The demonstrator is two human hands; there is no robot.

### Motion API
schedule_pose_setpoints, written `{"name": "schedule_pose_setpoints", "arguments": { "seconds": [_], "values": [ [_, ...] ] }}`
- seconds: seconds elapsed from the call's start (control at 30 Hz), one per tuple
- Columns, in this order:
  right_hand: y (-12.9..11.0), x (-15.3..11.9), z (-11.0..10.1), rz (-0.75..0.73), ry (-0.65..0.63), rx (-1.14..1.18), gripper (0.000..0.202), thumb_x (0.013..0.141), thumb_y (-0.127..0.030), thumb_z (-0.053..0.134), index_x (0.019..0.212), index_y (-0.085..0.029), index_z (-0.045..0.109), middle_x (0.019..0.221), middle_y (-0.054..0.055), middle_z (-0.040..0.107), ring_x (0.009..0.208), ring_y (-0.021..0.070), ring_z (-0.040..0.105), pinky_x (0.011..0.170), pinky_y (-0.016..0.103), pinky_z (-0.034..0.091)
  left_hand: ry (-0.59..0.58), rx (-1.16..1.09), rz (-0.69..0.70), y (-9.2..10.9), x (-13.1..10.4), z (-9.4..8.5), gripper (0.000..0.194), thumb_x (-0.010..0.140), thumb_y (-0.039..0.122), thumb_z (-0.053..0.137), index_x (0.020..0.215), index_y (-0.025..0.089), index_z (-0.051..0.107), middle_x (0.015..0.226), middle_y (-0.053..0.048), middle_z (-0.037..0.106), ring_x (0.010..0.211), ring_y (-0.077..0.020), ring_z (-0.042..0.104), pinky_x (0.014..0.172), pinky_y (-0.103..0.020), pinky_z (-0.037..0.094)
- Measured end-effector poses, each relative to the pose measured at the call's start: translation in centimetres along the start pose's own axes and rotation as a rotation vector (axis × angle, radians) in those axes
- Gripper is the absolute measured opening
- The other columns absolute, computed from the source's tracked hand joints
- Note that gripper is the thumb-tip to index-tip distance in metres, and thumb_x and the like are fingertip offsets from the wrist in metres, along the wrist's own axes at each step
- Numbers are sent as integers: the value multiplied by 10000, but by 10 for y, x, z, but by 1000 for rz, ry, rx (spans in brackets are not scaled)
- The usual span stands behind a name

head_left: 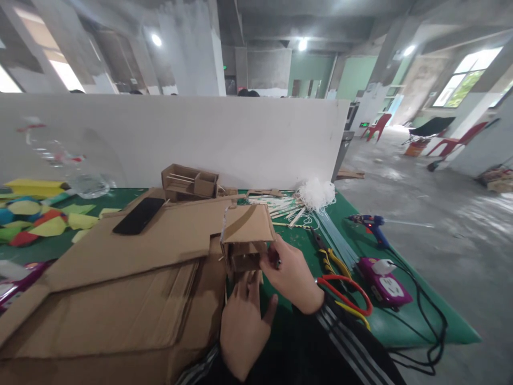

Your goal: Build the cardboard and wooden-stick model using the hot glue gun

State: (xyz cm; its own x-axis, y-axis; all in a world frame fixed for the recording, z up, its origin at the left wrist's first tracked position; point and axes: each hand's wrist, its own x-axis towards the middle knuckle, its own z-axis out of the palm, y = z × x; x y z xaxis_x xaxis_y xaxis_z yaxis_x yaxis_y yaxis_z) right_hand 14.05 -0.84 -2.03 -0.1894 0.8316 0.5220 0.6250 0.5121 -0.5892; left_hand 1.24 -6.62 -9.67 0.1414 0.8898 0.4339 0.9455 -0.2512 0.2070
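Now, both hands at a cardboard box (249, 223)

It sits between a phone (138, 215) at nine o'clock and pliers (324, 251) at three. At six, the left hand (244, 332) lies at its lower front, thumb spread, unclenched. At four, the right hand (295, 271) curls against its side; what it grips, I cannot tell.

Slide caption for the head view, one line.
Left hand and right hand at a small cardboard box, cardboard sheets to its left, pliers and glue gun to its right.
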Motion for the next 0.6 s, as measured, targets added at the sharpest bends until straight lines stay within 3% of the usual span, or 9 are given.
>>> {"name": "schedule_pose_setpoints", "arguments": {
  "seconds": [0.2,0.6],
  "values": [
    [1,-1,-1,5,-6,11,62,833,-179,521,863,-233,515,691,-32,555,623,153,537,592,255,352,20,-45,26,-1,4,9,386,939,355,524,1248,124,552,1266,-185,656,1166,-330,650,973,-480,554],
    [2,0,0,2,-13,-18,66,844,-189,521,854,-239,479,689,-42,548,618,148,527,583,261,350,-54,-102,-1,-1,15,13,359,902,309,586,1224,157,626,1286,-150,666,1205,-324,627,1049,-509,487]
  ]
}}
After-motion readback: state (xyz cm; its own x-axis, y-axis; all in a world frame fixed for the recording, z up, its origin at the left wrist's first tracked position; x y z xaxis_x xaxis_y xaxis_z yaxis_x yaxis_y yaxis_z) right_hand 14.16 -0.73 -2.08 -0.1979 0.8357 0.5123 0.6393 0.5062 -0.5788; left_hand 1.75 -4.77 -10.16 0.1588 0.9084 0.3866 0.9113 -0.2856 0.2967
